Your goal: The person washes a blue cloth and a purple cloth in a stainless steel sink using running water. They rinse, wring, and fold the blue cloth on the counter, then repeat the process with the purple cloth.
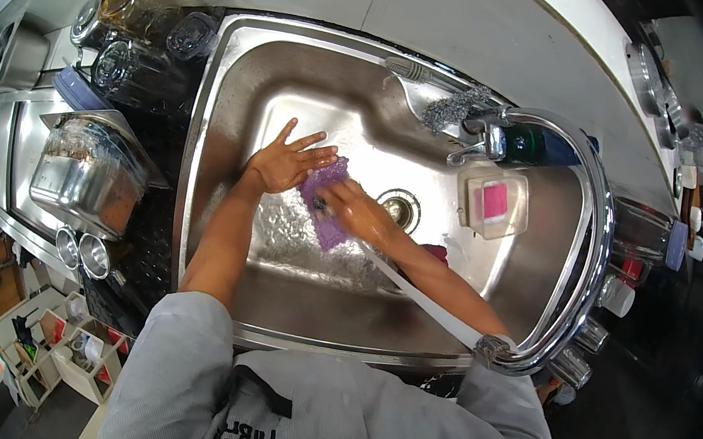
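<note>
A purple textured cloth or mat (329, 233) is down in the stainless-steel sink (236, 87), with water around it. My left hand (286, 160) has its fingers spread, the tips at the upper edge of the purple piece. On its middle lies my right hand (352, 210), fingers bent over something small and dark that I cannot make out. Water streams from the curved chrome faucet (598, 250) beneath my right forearm. The drain strainer (400, 212) is beside my right wrist. A dark red cloth (436, 253) shows partly behind that forearm.
A clear plastic container (516, 220) with a pink-and-white block sits at the sink's right. Steel wool (454, 108) and a green bottle (525, 143) are by the faucet base. Left of the sink stand clear blender jars (139, 72) and a steel pan (83, 180).
</note>
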Available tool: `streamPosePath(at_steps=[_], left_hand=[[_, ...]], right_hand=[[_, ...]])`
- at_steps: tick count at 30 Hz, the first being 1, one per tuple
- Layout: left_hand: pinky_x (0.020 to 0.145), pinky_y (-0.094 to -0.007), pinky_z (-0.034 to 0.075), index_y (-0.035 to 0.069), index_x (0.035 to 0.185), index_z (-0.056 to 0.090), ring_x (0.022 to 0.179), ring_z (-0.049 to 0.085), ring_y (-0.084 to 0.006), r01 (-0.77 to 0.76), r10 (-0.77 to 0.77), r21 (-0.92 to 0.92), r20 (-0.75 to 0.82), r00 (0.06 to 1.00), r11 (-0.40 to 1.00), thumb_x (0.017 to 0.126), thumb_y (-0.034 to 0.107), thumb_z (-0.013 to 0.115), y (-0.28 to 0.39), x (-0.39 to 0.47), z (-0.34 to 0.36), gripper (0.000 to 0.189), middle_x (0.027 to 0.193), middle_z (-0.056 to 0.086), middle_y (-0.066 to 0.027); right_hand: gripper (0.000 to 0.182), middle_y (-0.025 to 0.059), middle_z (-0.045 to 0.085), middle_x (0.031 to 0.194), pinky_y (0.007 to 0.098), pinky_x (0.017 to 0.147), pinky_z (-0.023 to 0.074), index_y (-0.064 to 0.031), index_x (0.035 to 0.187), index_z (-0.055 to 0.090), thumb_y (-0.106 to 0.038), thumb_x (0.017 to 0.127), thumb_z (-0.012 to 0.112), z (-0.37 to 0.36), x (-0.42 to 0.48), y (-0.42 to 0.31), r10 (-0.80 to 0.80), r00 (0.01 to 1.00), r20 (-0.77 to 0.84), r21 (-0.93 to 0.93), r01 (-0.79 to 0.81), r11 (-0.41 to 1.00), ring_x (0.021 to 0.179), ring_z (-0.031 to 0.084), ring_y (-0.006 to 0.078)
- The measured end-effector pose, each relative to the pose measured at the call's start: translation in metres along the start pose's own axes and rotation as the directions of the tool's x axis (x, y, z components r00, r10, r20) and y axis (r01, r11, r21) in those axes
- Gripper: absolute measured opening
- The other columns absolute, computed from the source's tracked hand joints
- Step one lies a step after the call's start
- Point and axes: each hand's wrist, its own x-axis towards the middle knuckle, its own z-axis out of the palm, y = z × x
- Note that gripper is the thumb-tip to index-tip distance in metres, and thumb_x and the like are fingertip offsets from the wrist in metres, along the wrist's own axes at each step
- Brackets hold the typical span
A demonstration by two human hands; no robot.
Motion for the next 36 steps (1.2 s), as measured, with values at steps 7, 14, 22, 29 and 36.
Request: streamPosePath(at_steps=[7, 14, 22, 29, 36], left_hand=[[0.122, -0.0621, 0.0, 0.029, 0.155, 0.031, 0.153, 0.013, -0.0151, -0.026, 0.026, 0.04, -0.004, 1.0, 0.999, 0.098, 0.031, 0.045, 0.001, 0.005, -0.005, 0.059, 0.163, 0.023, 0.0142], [0.124, -0.0592, -0.002, 0.038, 0.155, 0.025, 0.152, 0.009, -0.0117, 0.012, -0.055, 0.159, 0.27, 0.961, 0.987, 0.102, 0.036, 0.035, 0.004, 0.011, -0.023, 0.055, 0.164, 0.015, 0.0187], [0.122, -0.0625, -0.001, 0.032, 0.155, 0.029, 0.153, 0.013, -0.0159, -0.004, 0.005, 0.072, -0.013, 1.0, 0.997, 0.098, 0.031, 0.041, -0.003, 0.005, 0.005, 0.058, 0.163, 0.021, 0.014], [0.122, -0.0622, -0.001, 0.033, 0.156, 0.026, 0.153, 0.009, -0.0129, 0.026, -0.041, 0.129, 0.115, 0.992, 0.991, 0.1, 0.032, 0.034, 0.001, 0.004, -0.009, 0.056, 0.164, 0.017, 0.0174], [0.121, -0.0639, 0.001, 0.029, 0.156, 0.027, 0.153, 0.013, -0.0164, 0.009, -0.012, 0.069, 0.044, 0.999, 0.998, 0.098, 0.028, 0.043, 0.003, 0.006, -0.007, 0.061, 0.163, 0.023, 0.0118]], right_hand=[[0.044, 0.0132, 0.058, 0.113, 0.0377, 0.1, 0.0449, 0.0004, 0.125, 0.06, -0.019, 0.086, 0.061, 0.052, -0.048, 0.006, -0.079, 0.996, 0.033, -0.154, 0.083, 0.985, 0.105, 0.053, 0.0291], [0.044, 0.0126, 0.059, 0.118, 0.0405, 0.099, 0.0456, -0.0002, 0.128, 0.058, -0.017, 0.087, 0.061, -0.001, 0.015, 0.009, 0.006, 0.995, -0.101, -0.066, -0.012, 0.998, 0.111, 0.054, 0.0293], [0.053, 0.0125, 0.06, 0.114, 0.0393, 0.095, 0.047, 0.0009, 0.129, 0.058, -0.013, 0.079, 0.07, -0.01, -0.042, 0.003, -0.07, 0.975, 0.209, 0.053, 0.06, 0.997, 0.105, 0.057, 0.03], [0.044, 0.0152, 0.058, 0.118, 0.0392, 0.095, 0.0464, 0.0029, 0.128, 0.056, -0.008, 0.085, 0.06, 0.005, 0.005, 0.0, 0.138, 0.987, -0.076, -0.09, -0.145, 0.985, 0.108, 0.055, 0.0313], [0.039, 0.0121, 0.058, 0.114, 0.036, 0.099, 0.0439, -0.0029, 0.126, 0.058, -0.01, 0.087, 0.057, 0.011, -0.028, 0.004, -0.016, 0.998, 0.056, 0.026, 0.015, 1.0, 0.11, 0.055, 0.0291]])
